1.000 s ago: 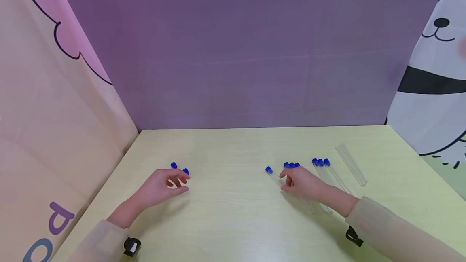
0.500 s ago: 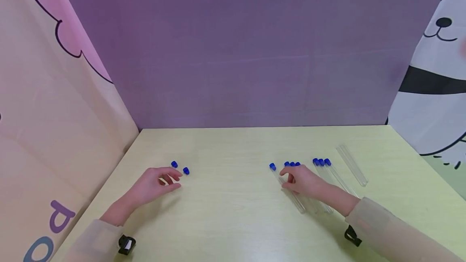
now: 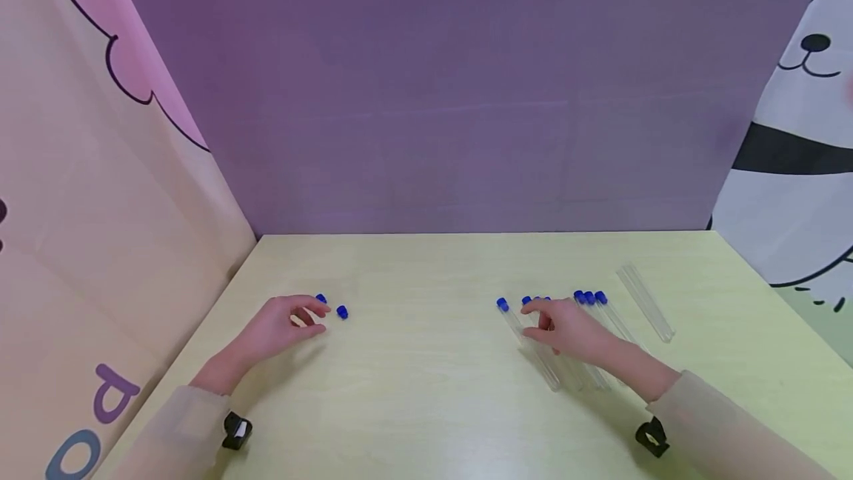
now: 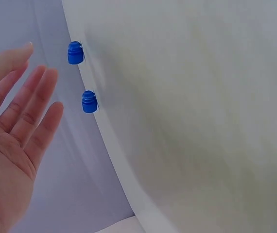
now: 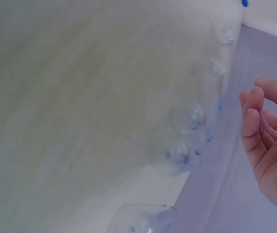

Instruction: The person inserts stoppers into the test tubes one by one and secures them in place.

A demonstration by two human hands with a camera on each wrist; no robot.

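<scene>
My left hand (image 3: 283, 326), fingers loosely curved and holding nothing, hovers beside two small blue caps (image 3: 342, 312). One cap is partly covered by its fingers in the head view; both loose blue caps (image 4: 89, 102) show fully in the left wrist view. Above a clear test tube (image 3: 543, 361) with a blue cap hangs my right hand (image 3: 569, 328), thumb and index finger apart with nothing between them. It partly hides several capped tubes lying alongside. The right wrist view shows the right hand (image 5: 272, 141) empty, beyond the rounded tube ends (image 5: 189, 119).
Three blue-capped tubes (image 3: 620, 321) lie farther right. Behind them are uncapped clear tubes (image 3: 645, 302). All lie on a pale wooden table (image 3: 413, 391), with a purple cloth (image 3: 426, 95) behind it and printed cloths at both sides.
The leftmost capped tube has shifted right, closer to its neighbours, and the right hand has let go and opened its fingers. The left hand has drawn back leftward from the caps.
</scene>
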